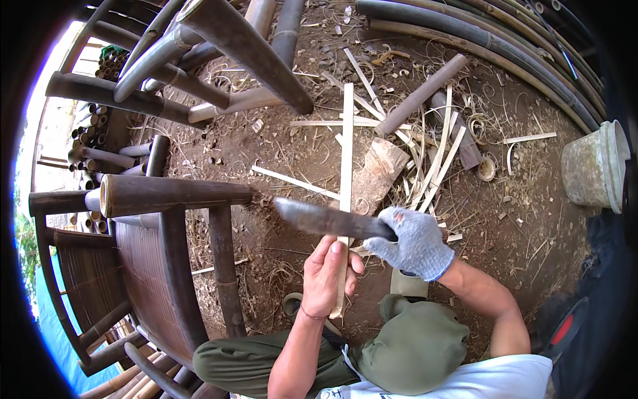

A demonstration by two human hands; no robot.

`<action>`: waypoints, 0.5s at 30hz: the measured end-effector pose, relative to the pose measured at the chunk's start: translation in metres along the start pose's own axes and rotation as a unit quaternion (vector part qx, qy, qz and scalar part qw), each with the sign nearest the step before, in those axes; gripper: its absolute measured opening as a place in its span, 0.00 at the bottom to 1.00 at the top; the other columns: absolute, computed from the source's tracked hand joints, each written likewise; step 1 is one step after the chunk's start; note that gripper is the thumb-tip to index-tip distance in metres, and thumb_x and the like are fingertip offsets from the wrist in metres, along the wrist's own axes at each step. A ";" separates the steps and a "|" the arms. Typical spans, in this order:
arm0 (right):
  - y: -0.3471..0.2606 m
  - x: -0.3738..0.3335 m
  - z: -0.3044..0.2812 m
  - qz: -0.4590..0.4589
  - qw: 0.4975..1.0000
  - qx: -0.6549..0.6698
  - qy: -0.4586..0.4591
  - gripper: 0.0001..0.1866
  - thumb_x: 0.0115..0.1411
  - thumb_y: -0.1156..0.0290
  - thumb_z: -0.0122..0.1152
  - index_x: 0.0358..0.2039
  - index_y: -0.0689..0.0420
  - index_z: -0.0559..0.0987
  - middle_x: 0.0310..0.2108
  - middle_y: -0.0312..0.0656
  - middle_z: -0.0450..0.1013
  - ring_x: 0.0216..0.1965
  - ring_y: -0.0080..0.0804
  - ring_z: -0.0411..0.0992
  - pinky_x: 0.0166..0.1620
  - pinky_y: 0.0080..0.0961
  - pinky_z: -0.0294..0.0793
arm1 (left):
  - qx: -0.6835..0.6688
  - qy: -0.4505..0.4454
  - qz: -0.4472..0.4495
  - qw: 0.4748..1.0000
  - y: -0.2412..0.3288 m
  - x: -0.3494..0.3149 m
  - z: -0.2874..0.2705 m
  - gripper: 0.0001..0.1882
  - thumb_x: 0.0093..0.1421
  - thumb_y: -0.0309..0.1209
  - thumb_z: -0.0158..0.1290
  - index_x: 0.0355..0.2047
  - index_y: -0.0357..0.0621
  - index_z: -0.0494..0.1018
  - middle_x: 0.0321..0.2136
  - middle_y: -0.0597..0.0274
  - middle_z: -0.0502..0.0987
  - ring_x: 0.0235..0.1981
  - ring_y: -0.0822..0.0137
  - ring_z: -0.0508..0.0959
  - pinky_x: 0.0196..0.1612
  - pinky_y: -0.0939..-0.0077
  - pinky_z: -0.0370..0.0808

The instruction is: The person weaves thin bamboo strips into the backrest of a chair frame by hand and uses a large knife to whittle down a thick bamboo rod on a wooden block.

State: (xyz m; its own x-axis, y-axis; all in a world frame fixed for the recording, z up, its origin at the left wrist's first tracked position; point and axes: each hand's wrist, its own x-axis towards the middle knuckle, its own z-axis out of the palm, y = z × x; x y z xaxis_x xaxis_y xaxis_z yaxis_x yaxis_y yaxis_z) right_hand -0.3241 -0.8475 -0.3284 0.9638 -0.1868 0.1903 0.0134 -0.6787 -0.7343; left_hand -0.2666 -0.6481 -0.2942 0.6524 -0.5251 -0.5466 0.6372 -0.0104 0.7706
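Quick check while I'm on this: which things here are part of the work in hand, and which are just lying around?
In use:
left hand gripping bamboo strip
gloved right hand holding big knife
wood block under the strip

Lying about:
bamboo chair
grey bucket
dark poles
loose slats

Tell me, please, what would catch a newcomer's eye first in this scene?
Probably the broad dark blade at the centre, gripped by the gloved right hand and laid across a long pale bamboo strip that the bare left hand holds upright. Next, the dark bamboo chair at left and the grey bucket at right.
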 end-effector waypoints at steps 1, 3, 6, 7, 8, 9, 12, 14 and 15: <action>0.000 -0.003 0.002 -0.019 1.000 -0.023 -0.004 0.26 0.58 0.41 0.67 0.28 0.54 0.76 0.19 0.42 0.71 0.22 0.44 0.76 0.26 0.39 0.75 | 0.023 0.003 0.001 1.000 -0.001 0.001 0.002 0.26 0.76 0.40 0.43 0.70 0.45 0.60 0.22 0.61 0.74 0.12 0.77 0.67 0.15 0.85 0.66; 0.002 -0.004 0.003 0.003 0.999 -0.032 -0.009 0.26 0.58 0.41 0.67 0.28 0.54 0.77 0.20 0.43 0.72 0.22 0.45 0.76 0.27 0.40 0.75 | 0.067 0.009 0.002 0.998 -0.002 0.002 0.007 0.26 0.76 0.40 0.44 0.70 0.45 0.59 0.21 0.62 0.73 0.11 0.78 0.65 0.14 0.86 0.64; 0.015 0.001 0.007 0.018 0.999 -0.033 0.017 0.27 0.57 0.39 0.66 0.29 0.55 0.79 0.20 0.44 0.74 0.23 0.45 0.77 0.28 0.39 0.77 | 0.083 0.057 0.003 0.995 -0.008 -0.011 0.018 0.27 0.76 0.39 0.44 0.71 0.44 0.59 0.19 0.66 0.70 0.11 0.80 0.64 0.13 0.87 0.63; 0.018 0.002 0.009 0.050 0.998 -0.033 0.025 0.27 0.58 0.39 0.66 0.29 0.54 0.79 0.20 0.44 0.75 0.23 0.45 0.77 0.28 0.39 0.77 | 0.089 0.054 0.007 0.994 -0.009 -0.015 0.018 0.27 0.76 0.39 0.44 0.71 0.44 0.58 0.19 0.67 0.70 0.11 0.81 0.64 0.14 0.87 0.63; 0.023 0.004 0.008 0.062 0.997 -0.036 0.031 0.27 0.59 0.39 0.65 0.29 0.54 0.79 0.20 0.44 0.75 0.23 0.45 0.78 0.28 0.39 0.77 | 0.102 0.054 -0.003 0.993 -0.007 -0.023 0.021 0.26 0.76 0.37 0.43 0.71 0.44 0.59 0.18 0.67 0.70 0.11 0.81 0.64 0.14 0.86 0.63; 0.028 0.009 0.005 0.074 0.996 -0.038 0.037 0.27 0.60 0.39 0.64 0.29 0.53 0.79 0.20 0.44 0.75 0.23 0.45 0.78 0.27 0.39 0.78 | 0.105 0.047 -0.012 0.993 -0.009 -0.029 0.020 0.26 0.76 0.36 0.43 0.71 0.43 0.59 0.18 0.67 0.70 0.12 0.81 0.64 0.14 0.86 0.63; 0.066 0.028 -0.006 0.148 0.985 -0.064 0.060 0.29 0.66 0.36 0.54 0.29 0.53 0.78 0.18 0.41 0.74 0.19 0.36 0.77 0.22 0.36 0.75 | 0.130 0.012 -0.030 0.991 -0.018 -0.055 0.017 0.25 0.77 0.34 0.42 0.71 0.40 0.58 0.18 0.67 0.71 0.12 0.82 0.64 0.14 0.86 0.63; 0.099 0.038 -0.018 0.230 0.971 -0.053 0.037 0.33 0.68 0.34 0.47 0.29 0.53 0.78 0.17 0.37 0.73 0.17 0.32 0.74 0.19 0.32 0.71 | 0.135 -0.008 -0.034 0.990 -0.024 -0.075 0.009 0.25 0.76 0.33 0.42 0.71 0.39 0.59 0.17 0.65 0.71 0.12 0.81 0.65 0.14 0.86 0.63; 0.115 0.042 -0.025 0.270 0.961 -0.039 0.040 0.35 0.68 0.32 0.43 0.30 0.53 0.78 0.16 0.35 0.72 0.17 0.30 0.73 0.17 0.29 0.69 | 0.135 -0.022 -0.025 0.990 -0.029 -0.084 0.002 0.25 0.76 0.33 0.43 0.70 0.39 0.59 0.17 0.64 0.72 0.11 0.80 0.65 0.14 0.85 0.63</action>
State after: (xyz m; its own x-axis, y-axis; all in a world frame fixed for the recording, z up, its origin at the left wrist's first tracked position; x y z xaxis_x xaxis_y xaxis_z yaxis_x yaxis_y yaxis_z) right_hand -0.2887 -0.9515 -0.3887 0.8012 -0.5784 -0.1531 -0.5060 -0.5184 -0.6894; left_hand -0.3405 -0.6057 -0.2702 0.6002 -0.5540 -0.5769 0.5323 -0.2617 0.8051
